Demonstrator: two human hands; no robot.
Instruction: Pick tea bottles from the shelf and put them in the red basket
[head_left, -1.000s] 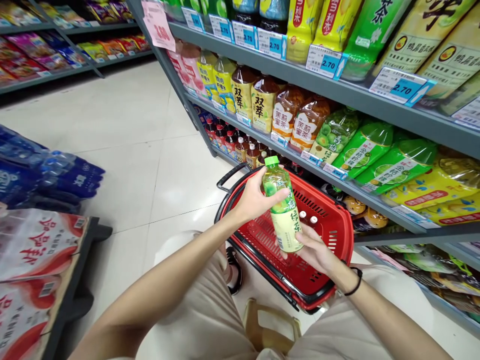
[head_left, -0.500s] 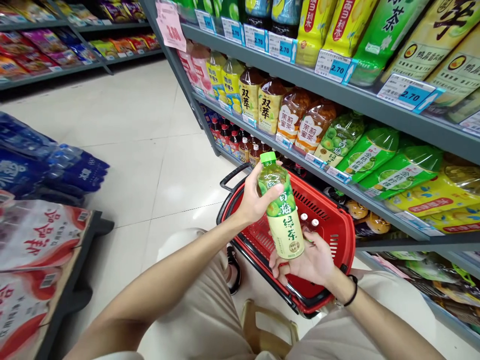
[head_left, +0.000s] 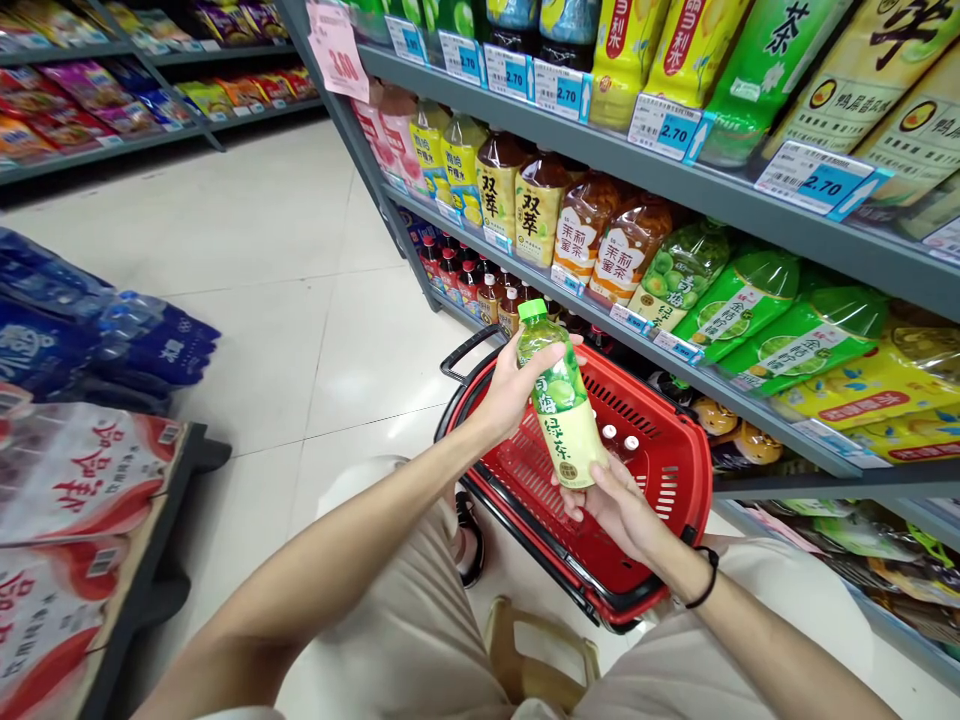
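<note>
A green-capped bottle of green tea [head_left: 568,420] with a green and cream label is held tilted above a red shopping basket [head_left: 686,440]. My left hand [head_left: 517,385] is wrapped round its upper part, just under the cap. My right hand [head_left: 611,505] grips the bottom end, thumb on the label and fingers beneath. Inside the basket, several white-capped bottles [head_left: 631,443] show in part behind the tea bottle. The basket's black handle [head_left: 465,352] stands out at its far left.
Shelves of drinks with price tags [head_left: 670,127] rise on the right, close to the basket. Blue-wrapped water packs [head_left: 150,335] and red-and-white cartons [head_left: 90,480] on a pallet stand at left. A beige stool [head_left: 544,650] is between my legs. Snack shelves [head_left: 112,120] line the far left.
My right hand has come up and closed on the bottle's bottom end. The bottle has turned a little, its label now facing further left. The basket has stayed in place.
</note>
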